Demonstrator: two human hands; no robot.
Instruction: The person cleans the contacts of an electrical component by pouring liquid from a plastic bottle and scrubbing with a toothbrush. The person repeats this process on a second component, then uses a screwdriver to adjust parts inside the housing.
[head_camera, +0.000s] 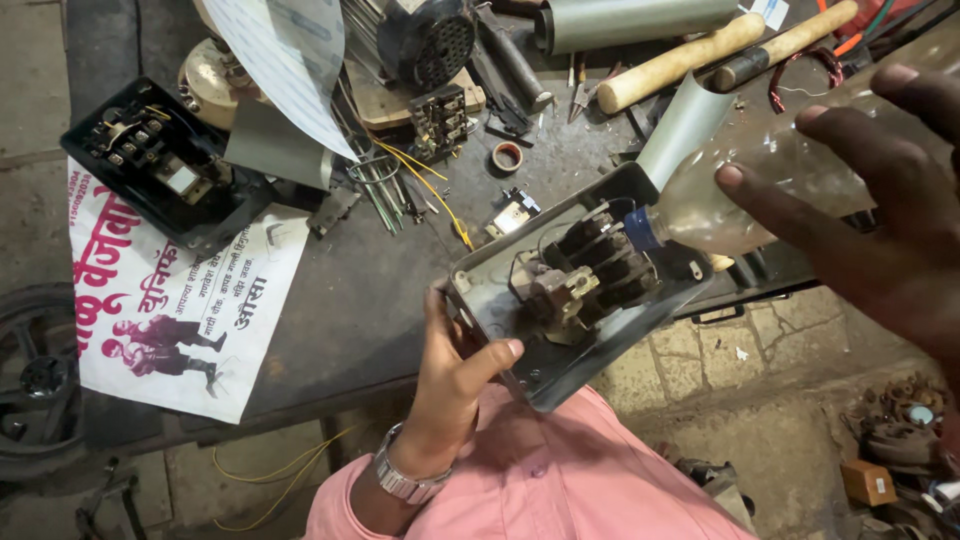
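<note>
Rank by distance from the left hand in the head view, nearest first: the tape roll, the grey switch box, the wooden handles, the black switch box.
1. Grey switch box, gripped by the left hand.
2. Tape roll, up the bench.
3. Black switch box, far left.
4. Wooden handles, top right.

At my left hand (450, 385) I grip a dull grey sheet-metal switch box (575, 290), scuffed and matt, its contactor block (585, 275) of dark, dusty plastic. At three o'clock my right hand (880, 200) tips a clear, cloudy plastic bottle (750, 190) with a glossy blue cap (637, 228). At twelve o'clock lie smooth pale wooden handles (690, 55). The workbench (340, 290) looks like rough, stained dark metal. At nine o'clock a matt printed paper poster (170, 300) lies flat. My sleeve (560, 480) is soft pink cloth; the watch band (405, 482) shiny metal.
</note>
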